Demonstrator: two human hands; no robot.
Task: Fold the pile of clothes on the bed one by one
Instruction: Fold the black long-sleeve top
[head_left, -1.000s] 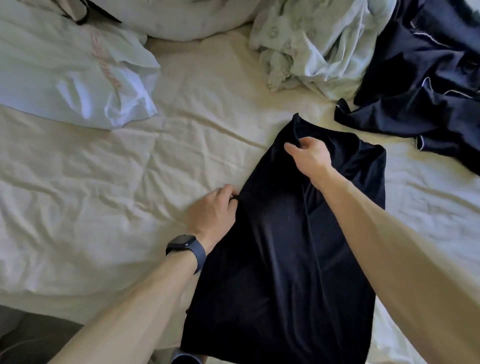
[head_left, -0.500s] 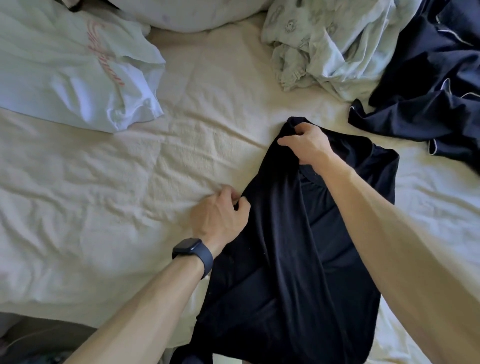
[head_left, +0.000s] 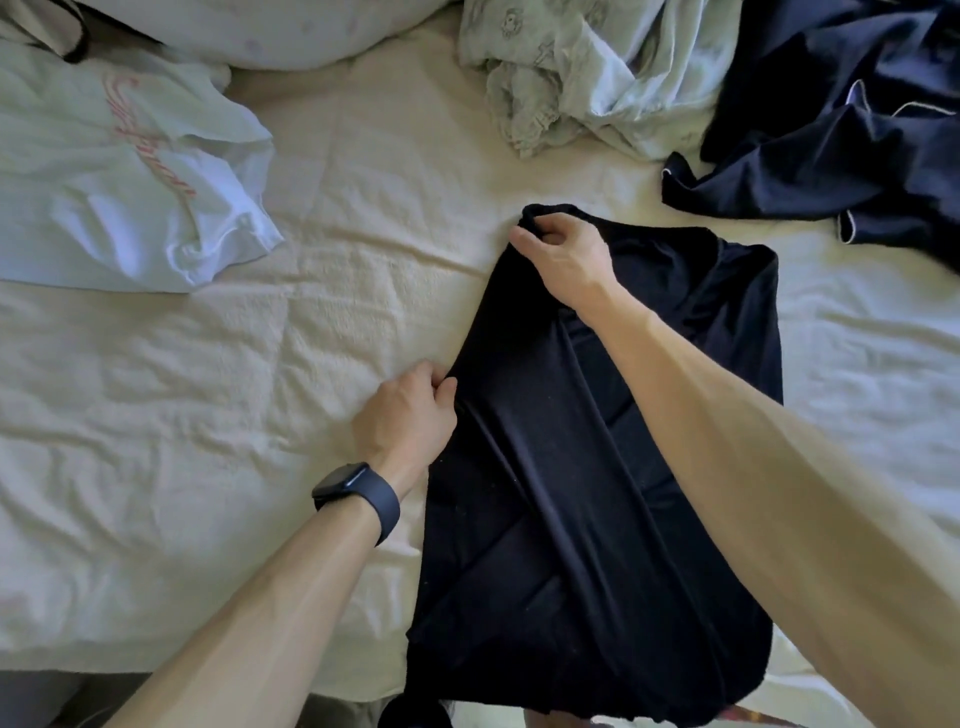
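Observation:
A black shirt (head_left: 561, 519) lies lengthwise on the cream bed (head_left: 260, 389), its lower end hanging over the near edge. My right hand (head_left: 563, 254) pinches the shirt's far left corner and lifts it slightly. My left hand (head_left: 408, 413), with a dark watch on the wrist, grips the shirt's left edge halfway down. The fabric between the two hands is pulled taut into long creases. A crumpled pale green garment (head_left: 576, 78) and a navy garment with white piping (head_left: 841, 119) lie unfolded at the far right.
A white T-shirt with pink lettering (head_left: 119, 171) lies at the far left. A pillow (head_left: 249, 26) sits along the far edge. Open sheet stretches left of the black shirt. The bed's near edge runs along the bottom.
Both hands have taken hold of the shirt's left edge and raised it, bunching the fabric into creases. The right hand has shifted slightly toward the far corner.

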